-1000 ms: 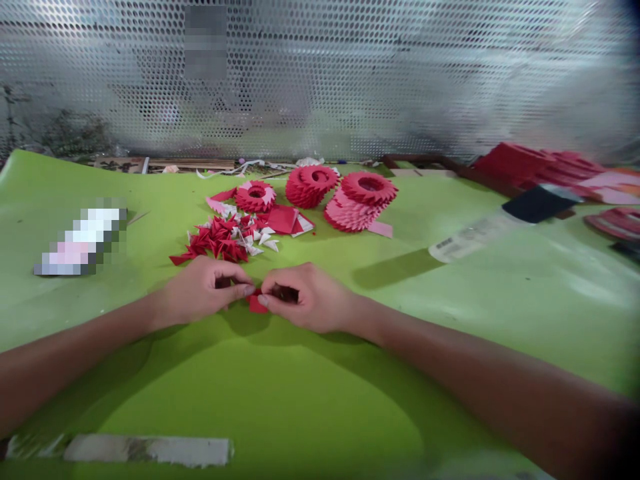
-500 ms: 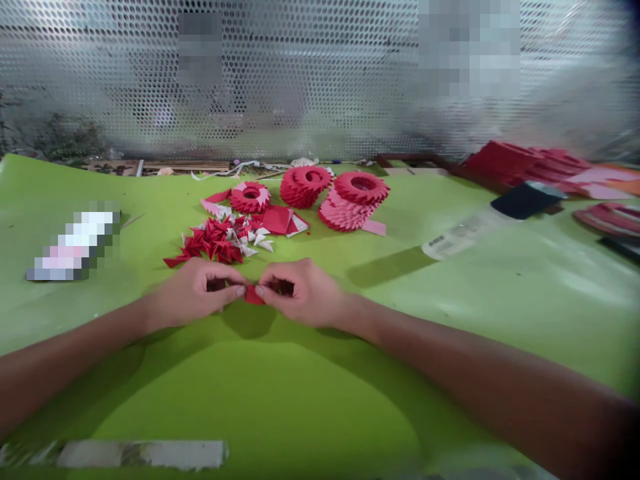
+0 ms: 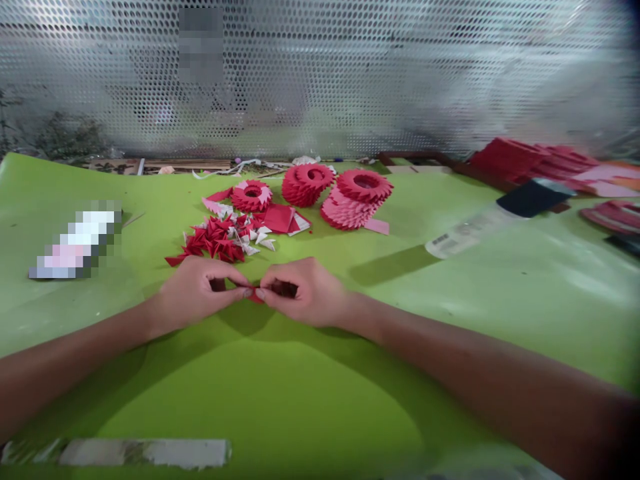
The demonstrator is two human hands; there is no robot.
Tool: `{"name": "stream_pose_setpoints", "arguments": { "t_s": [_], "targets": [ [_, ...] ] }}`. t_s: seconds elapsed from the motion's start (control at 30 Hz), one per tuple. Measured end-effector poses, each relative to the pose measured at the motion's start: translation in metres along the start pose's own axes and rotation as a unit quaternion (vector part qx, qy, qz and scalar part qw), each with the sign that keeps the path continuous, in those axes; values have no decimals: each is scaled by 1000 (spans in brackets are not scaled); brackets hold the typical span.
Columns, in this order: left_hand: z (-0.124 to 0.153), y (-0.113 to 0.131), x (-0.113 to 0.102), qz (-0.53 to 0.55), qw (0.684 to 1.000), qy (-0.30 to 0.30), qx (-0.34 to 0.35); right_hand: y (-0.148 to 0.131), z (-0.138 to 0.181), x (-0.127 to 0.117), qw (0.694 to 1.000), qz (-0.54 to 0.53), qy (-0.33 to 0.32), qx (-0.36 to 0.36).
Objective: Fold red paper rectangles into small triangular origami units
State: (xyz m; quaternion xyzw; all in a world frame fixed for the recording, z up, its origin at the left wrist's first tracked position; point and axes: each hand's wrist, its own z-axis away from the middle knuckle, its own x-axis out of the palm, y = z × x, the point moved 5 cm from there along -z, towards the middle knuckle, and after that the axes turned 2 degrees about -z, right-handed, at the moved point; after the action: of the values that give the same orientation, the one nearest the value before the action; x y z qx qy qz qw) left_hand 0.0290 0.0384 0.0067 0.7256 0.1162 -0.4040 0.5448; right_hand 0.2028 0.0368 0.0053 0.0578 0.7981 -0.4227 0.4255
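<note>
On the green surface (image 3: 280, 400), L to R: 1 L hand (image 3: 193, 291), fingers pinching 1 red paper pc (image 3: 257, 297); 1 heap of folded red/white pcs (image 3: 215, 240), too many to count; 1 small red/pink ring (image 3: 250, 204); the paper pc, btwn both hands; 1 R hand (image 3: 313, 293), fingers pinching it too; 1 all-red ring stack (image 3: 301, 190); 1 pink stack w/ red top (image 3: 347, 208); 1 clear bottle w/ dark cap (image 3: 470, 228). Vs 1 s ago: less of the paper pc shows below fingers.
</note>
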Motion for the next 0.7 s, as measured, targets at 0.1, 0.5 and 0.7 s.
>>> {"name": "stream_pose_setpoints", "arguments": {
  "t_s": [0.1, 0.5, 0.7],
  "targets": [
    [2, 3, -2, -9, 999, 20, 31, -3, 1, -2, 999, 32, 3, -40],
    [7, 14, -8, -60, 979, 83, 178, -12, 5, -5, 979, 82, 67, -172],
    [9, 18, -9, -108, 966, 91, 215, -14, 5, -6, 977, 78, 76, -185]
  ]
}}
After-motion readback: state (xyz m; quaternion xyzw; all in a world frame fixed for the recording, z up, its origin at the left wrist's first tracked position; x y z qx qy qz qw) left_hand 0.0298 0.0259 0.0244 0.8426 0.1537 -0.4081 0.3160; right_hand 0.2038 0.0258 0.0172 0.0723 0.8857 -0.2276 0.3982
